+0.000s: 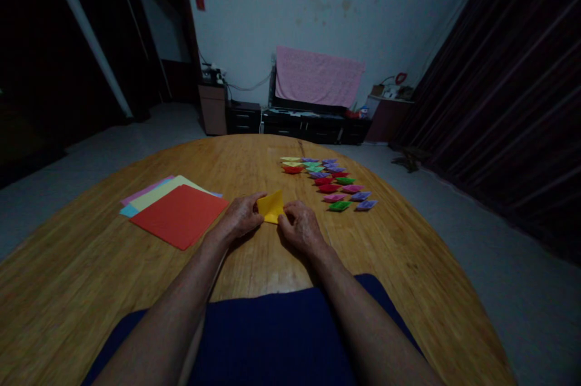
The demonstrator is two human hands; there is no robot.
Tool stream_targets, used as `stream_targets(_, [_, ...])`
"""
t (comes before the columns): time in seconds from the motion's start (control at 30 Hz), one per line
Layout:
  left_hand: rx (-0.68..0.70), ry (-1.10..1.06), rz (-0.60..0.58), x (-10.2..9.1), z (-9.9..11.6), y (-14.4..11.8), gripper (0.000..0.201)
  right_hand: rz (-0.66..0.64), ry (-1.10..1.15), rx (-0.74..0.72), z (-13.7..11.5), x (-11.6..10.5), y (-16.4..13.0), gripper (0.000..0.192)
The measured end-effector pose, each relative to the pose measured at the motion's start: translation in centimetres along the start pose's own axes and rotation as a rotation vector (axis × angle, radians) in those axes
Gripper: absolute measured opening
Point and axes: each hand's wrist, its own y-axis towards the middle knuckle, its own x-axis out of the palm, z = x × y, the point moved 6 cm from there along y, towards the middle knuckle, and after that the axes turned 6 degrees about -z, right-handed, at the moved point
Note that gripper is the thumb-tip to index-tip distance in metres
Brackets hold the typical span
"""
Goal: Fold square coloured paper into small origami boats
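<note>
A small folded piece of yellow paper [271,207] is held between both hands, just above the wooden table. My left hand [245,215] pinches its left edge, thumb toward me. On the opposite side, my right hand [300,224] grips the right edge with thumb and fingers closed. One corner of the paper points up, and its surface shows a fold. Parts of both edges are hidden by the fingers. Left of my left hand lies a fanned stack of coloured sheets, with a red sheet [181,216] on top.
Rows of folded paper boats, among them a green boat [339,206] and a red boat [293,170], stand on the round wooden table [390,289] at the right. A dark blue cloth [276,337] is at the near edge. Beyond, a pink towel [318,77] covers a screen.
</note>
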Motion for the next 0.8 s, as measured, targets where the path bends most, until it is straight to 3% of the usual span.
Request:
stream_targets(0.43, [0.025, 0.045, 0.013, -0.2, 0.7, -0.4, 0.068, 0.009, 0.046, 0.044, 1.0, 0.6, 0.2, 0.016])
stream_targets(0.8, [0.023, 0.103, -0.009, -0.2, 1.0, -0.6, 0.068, -0.006, -0.065, 0.066, 0.7, 0.6, 0.5, 0.013])
